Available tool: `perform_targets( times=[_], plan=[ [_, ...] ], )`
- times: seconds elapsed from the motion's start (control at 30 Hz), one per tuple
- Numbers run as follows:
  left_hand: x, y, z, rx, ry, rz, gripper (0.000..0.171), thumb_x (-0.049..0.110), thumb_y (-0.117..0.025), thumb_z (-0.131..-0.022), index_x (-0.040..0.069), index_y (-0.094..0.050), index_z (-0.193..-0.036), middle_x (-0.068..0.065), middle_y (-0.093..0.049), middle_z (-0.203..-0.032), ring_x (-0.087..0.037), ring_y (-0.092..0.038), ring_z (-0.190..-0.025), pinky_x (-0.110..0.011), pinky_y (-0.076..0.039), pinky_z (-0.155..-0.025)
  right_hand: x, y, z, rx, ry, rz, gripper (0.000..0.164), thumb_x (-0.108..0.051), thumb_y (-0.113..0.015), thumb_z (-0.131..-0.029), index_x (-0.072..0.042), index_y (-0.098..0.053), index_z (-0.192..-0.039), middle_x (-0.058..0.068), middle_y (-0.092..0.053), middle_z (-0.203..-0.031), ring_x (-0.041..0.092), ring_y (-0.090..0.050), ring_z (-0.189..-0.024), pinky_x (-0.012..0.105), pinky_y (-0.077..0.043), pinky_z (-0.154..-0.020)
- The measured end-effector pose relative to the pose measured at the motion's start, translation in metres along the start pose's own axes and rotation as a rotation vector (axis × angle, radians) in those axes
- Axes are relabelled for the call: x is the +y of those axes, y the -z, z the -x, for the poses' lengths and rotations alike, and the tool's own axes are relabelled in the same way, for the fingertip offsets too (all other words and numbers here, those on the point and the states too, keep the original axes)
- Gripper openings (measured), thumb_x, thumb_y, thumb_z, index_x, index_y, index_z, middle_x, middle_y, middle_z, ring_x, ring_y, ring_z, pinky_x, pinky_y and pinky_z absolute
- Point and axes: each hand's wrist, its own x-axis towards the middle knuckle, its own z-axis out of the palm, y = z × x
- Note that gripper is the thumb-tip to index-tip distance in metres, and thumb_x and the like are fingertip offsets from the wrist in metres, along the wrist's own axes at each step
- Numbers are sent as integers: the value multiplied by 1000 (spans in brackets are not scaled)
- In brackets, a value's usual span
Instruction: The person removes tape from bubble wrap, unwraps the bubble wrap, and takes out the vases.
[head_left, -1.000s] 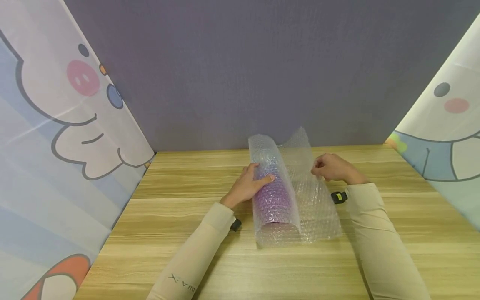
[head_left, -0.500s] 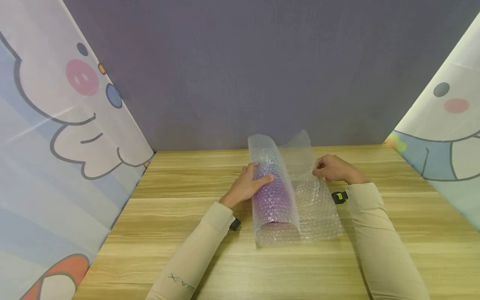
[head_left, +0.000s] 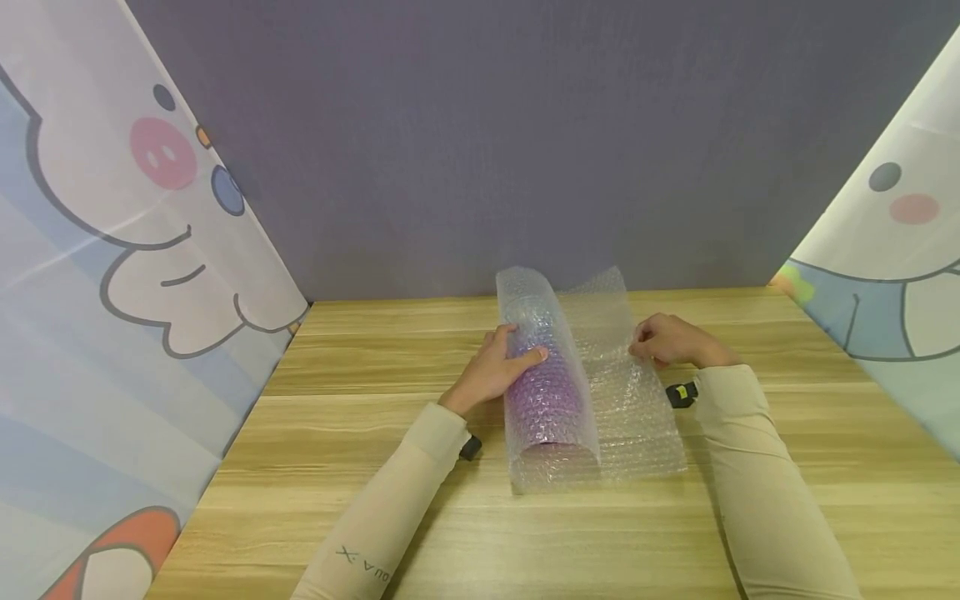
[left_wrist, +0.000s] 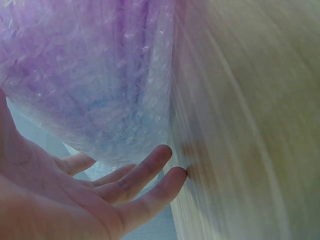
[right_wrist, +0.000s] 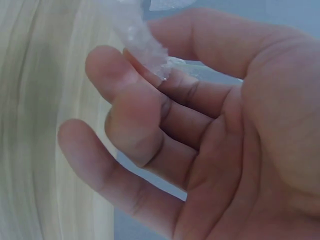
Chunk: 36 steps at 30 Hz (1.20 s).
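Note:
A cylinder fading from blue to purple (head_left: 549,400) lies lengthwise on the table under bubble wrap (head_left: 637,425). Its kind is blurred by the wrap. My left hand (head_left: 491,367) rests against its left side, thumb over the top; the left wrist view shows the fingers loosely spread beside the wrapped cylinder (left_wrist: 100,70), their tips near the table. To the right, the wrap's loose flap spreads out. My right hand (head_left: 671,340) pinches that flap's right edge between thumb and index finger, and the right wrist view shows the wrap's edge (right_wrist: 142,42) there, the other fingers curled loosely.
The wood-grain table (head_left: 375,500) ends at a dark grey panel (head_left: 480,150) just behind the wrap. Cartoon-printed sheets (head_left: 97,250) stand along both sides. A small black device (head_left: 681,394) sits at the right wrist.
My right hand has shifted slightly right and nearer, drawing the flap's edge with it; the flap's far corner has sunk lower. The left hand stays put on the wrapped cylinder.

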Motion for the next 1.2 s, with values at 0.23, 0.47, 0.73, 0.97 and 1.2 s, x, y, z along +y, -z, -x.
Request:
perform_targets(
  times=[0.23,0.47,0.73,0.97,1.2],
  plan=[
    [0,0,1,3,0,-2,91,70,-59,-90,18,-30,-159,-20,-32,-163,-46,-39,-146,-64,-36,-117,2,-1,2,-37,-8,-48,24,-11,-60,-97,-4,-64,-75,-5,-48,-53,11,-45,-49,29,-45,-59],
    [-1,1,1,1,8,-1,92,70,-59,-90,18,-30,-160,-19,-30,-164,-46,-39,-146,-63,-36,-117,8,-3,0,-40,-14,-67,19,-11,-63,-95,-2,-67,-79,-4,-53,-56,10,-49,-52,26,-46,-55],
    [-1,1,0,0,0,-4,92,71,-59,-90,17,-30,-160,-19,-32,-163,-45,-40,-146,-62,-37,-117,11,-3,1,-41,-21,-74,21,-15,-65,-95,0,-67,-81,-6,-55,-56,9,-51,-51,25,-46,-55],
    [-1,1,0,-1,2,-6,92,71,-58,-90,18,-30,-160,-19,-32,-163,-45,-40,-145,-62,-37,-117,13,0,3,-36,-74,-76,26,-20,-65,-97,0,-64,-79,-2,-58,-61,11,-53,-56,27,-49,-56],
    [-1,1,0,2,0,-7,91,70,-59,-91,18,-30,-159,-18,-34,-162,-45,-41,-145,-61,-38,-117,11,5,5,96,-72,41,35,-27,-66,-96,6,-59,-108,16,-69,-90,27,-66,-80,39,-55,-70]
  ],
)
